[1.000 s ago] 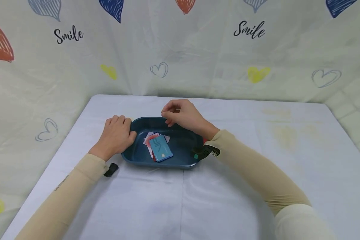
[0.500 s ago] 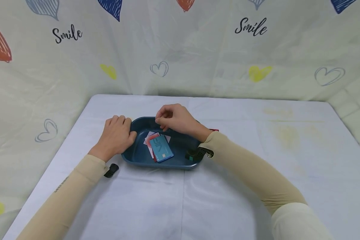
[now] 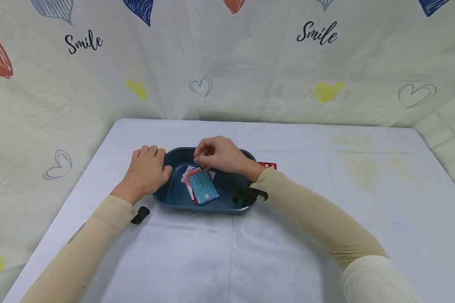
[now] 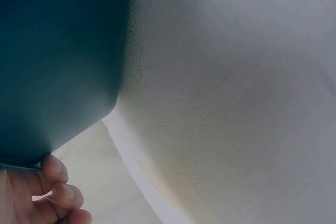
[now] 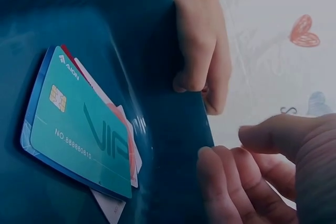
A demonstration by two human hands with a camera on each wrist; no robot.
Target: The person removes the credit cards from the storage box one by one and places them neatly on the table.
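Note:
A dark blue tray [image 3: 223, 206] with rounded corners lies on the table, and a small pile of cards sits inside, left of its middle. On top is a blue-green VIP card [image 3: 204, 189]; white and red cards [image 3: 188, 173] stick out beneath it. My left hand [image 3: 148, 170] grips the tray's left rim, with curled fingertips showing below the rim in the left wrist view. Over the far side of the tray hovers my right hand [image 3: 221, 155], close to the pile. Its fingers [image 5: 215, 182] are loosely bent, the thumb apart from them, and nothing shows between them.
A red card [image 3: 268, 165] lies on the table just beyond the tray's right end, partly hidden by my right wrist. White cloth [image 3: 345, 189] covers the table. Behind it hangs a printed curtain [image 3: 250, 63].
My right hand has moved left and down toward the pile. More of the red card right of the tray now shows. My left hand stays on the rim; the cards lie as before.

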